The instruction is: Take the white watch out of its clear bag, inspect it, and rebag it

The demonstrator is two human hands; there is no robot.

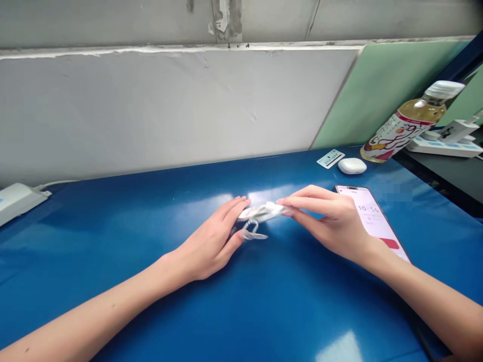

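Between my two hands is a small white bundle [266, 211], blurred, that looks like a coiled cable. A thin ribbed loop and a flat pale end [256, 235] hang from its near side. My left hand [213, 241] grips its left end, fingers along the far side and thumb near the hanging loop. From the right, my right hand [328, 216] pinches the other end between thumb and fingertips. The bundle is low over the blue table [241, 311]; whether it touches the surface I cannot tell.
Right of my right hand lies a lit phone [372, 216], partly behind my wrist. Beyond it are a white earbud case [352, 166], a small printed card [331, 159], a drink bottle [405, 125] and a power strip [445, 146]. A white box with a cord [22, 201] stands far left. A wall [169, 110] closes the back.
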